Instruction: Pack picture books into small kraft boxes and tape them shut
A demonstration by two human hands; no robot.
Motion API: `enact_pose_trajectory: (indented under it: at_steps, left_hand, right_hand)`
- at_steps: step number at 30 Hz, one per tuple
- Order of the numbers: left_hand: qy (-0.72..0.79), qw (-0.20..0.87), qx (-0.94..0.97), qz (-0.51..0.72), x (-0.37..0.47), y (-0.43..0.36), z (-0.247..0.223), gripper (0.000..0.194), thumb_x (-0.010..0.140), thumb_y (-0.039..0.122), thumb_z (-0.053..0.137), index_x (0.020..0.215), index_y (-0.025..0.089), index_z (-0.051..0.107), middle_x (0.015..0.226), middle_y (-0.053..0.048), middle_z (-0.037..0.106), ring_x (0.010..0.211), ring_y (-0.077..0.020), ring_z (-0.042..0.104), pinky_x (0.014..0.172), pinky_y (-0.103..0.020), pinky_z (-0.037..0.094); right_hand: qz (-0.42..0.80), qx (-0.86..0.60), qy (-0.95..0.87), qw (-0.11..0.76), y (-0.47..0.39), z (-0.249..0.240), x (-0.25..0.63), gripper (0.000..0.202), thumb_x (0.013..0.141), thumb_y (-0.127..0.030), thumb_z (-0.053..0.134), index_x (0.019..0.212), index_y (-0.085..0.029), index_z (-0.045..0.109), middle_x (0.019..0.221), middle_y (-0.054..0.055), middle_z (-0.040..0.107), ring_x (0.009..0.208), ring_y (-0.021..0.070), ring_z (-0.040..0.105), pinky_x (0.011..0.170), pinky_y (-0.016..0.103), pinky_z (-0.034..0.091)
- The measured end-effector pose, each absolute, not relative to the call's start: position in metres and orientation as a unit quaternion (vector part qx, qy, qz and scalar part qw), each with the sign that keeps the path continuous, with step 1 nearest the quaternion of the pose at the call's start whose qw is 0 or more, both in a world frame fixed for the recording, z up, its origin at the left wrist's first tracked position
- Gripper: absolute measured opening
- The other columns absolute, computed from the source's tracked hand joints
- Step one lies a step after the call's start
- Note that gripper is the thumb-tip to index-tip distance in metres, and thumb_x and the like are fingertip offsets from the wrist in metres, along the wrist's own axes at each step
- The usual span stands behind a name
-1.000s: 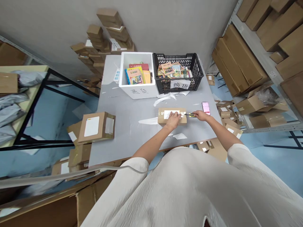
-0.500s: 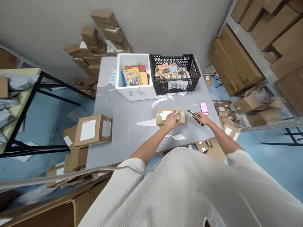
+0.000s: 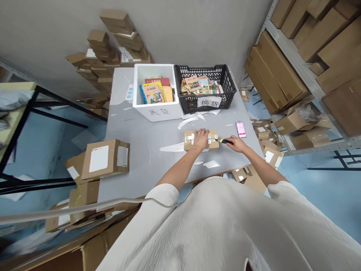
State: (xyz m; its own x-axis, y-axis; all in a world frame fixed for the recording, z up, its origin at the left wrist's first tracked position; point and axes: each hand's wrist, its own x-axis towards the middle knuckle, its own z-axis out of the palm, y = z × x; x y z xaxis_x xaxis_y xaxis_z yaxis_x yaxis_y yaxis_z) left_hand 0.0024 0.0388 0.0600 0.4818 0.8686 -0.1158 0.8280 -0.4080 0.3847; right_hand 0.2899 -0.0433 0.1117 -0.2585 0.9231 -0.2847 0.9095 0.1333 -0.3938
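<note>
Knife moved to box, brown, taped, white-labelled

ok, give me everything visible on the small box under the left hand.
The small box is brown, apparently cardboard, oblong, with shiny tape at its ends and a white label on top, partly covered. It lies flat on the grey table, long side running left to right, nearer the person than the black crate. The left hand rests on top; the knife in the right hand points at its right end. Any cut is too small to confirm.
</note>
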Motion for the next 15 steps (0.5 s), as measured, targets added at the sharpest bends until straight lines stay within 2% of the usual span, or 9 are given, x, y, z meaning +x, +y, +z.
enact_pose_trajectory:
  at_steps: [5, 10, 15]
  left_hand:
    - [0.504, 0.188, 0.842, 0.042, 0.002, 0.039, 0.060, 0.072, 0.093, 0.013, 0.057, 0.164, 0.018, 0.053, 0.174, -0.024, 0.052, 0.169, -0.0379, 0.040, 0.140, -0.066, 0.026]
    - [0.501, 0.184, 0.844, 0.042, 0.001, 0.028, 0.055, 0.083, 0.093, 0.013, 0.052, 0.175, 0.011, 0.042, 0.183, -0.027, 0.042, 0.175, -0.0388, 0.033, 0.143, -0.068, 0.018]
    - [0.512, 0.176, 0.838, 0.061, 0.001, 0.018, 0.051, 0.093, 0.090, 0.014, 0.054, 0.181, 0.014, 0.034, 0.185, -0.026, 0.039, 0.177, -0.0396, 0.030, 0.143, -0.071, 0.013]
  right_hand:
    - [0.235, -0.612, -0.755, 0.020, -0.045, 0.104, 0.287, 0.049, 0.113, -0.036, 0.066, 0.161, -0.028, 0.071, 0.131, 0.013, 0.072, 0.108, 0.0268, 0.074, 0.097, 0.034, 0.055]
    - [0.236, -0.625, -0.743, 0.043, -0.050, 0.093, 0.282, 0.049, 0.113, -0.038, 0.064, 0.161, -0.028, 0.071, 0.131, 0.013, 0.072, 0.108, 0.0272, 0.075, 0.099, 0.035, 0.057]
    - [0.223, -0.646, -0.727, 0.071, -0.055, 0.080, 0.279, 0.051, 0.116, -0.041, 0.057, 0.164, -0.029, 0.067, 0.134, 0.013, 0.071, 0.115, 0.0290, 0.073, 0.100, 0.037, 0.058]
